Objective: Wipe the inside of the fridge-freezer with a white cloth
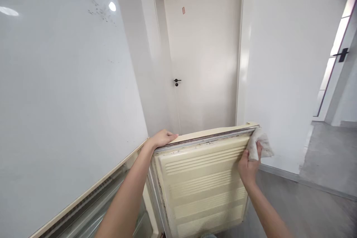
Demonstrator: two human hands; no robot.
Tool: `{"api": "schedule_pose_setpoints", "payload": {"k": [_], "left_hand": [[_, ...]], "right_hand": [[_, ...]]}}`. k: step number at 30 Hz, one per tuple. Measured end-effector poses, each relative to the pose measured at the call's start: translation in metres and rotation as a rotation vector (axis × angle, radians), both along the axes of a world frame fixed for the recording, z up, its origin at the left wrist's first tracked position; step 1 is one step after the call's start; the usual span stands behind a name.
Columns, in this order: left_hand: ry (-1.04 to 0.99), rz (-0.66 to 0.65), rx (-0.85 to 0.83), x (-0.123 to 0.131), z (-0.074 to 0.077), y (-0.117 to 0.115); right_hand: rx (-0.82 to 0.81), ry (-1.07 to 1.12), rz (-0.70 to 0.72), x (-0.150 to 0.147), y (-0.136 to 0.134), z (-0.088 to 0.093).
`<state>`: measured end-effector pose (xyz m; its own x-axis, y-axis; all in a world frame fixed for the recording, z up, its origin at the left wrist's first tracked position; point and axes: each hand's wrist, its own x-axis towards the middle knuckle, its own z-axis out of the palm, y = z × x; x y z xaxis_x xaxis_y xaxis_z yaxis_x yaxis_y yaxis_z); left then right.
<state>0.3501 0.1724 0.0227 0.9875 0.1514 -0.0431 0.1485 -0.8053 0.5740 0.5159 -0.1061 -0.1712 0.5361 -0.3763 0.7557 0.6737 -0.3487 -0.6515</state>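
A: ok so where's the cloth sitting, exactly?

B: The crumpled off-white cloth [262, 145] is at the top corner of the pale-yellow ribbed plastic door [206, 182], at the end away from the hinge side. Looks like it's up against that corner. The right hand [249, 165] has it pinched between thumb and fingers, so that's the near hand by miles.

A: and the other one?

B: Left hand [163, 139] is over the door's top edge at the opposite end, fingers close together. Can't tell if they're curled round, the far side's hidden. The door's long top edge runs straight between the two hands, which imo is the relation that counts.

A: condition?

B: Door's swung open, raised bands across its inner face, dark grime along the grey rubber seal [206, 142] under the top edge. Cloth's a bit dingy too.

A: what's around it?

B: Left of the door, an open cream-framed compartment [150, 210] with clear stuff inside, and above that a big glossy white panel [69, 81] with dark flecks. Behind the door, a plain white room door [205, 52] with a black lever handle [176, 80]. Grey floor [304, 193] off to its right.
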Motion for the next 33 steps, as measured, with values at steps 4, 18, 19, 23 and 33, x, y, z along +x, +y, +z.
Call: {"api": "schedule_pose_setpoints", "payload": {"k": [4,18,19,23,33], "left_hand": [[0.002,0.006,-0.005,0.001,-0.002,0.002],[-0.024,0.005,0.001,0.004,-0.006,0.003],[-0.021,0.0,0.002,0.004,-0.006,0.004],[-0.014,-0.018,0.006,0.004,-0.006,0.004],[0.013,-0.01,0.006,0.003,-0.002,0.001]], "right_hand": [[-0.01,-0.007,-0.018,-0.006,0.013,-0.002],[-0.576,-0.212,0.18,-0.15,0.166,-0.022],[-0.632,-0.236,0.228,-0.161,0.174,-0.024],[-0.883,-0.353,0.422,-0.183,0.188,-0.033],[-0.771,-0.226,0.077,-0.094,0.114,-0.052]]}}
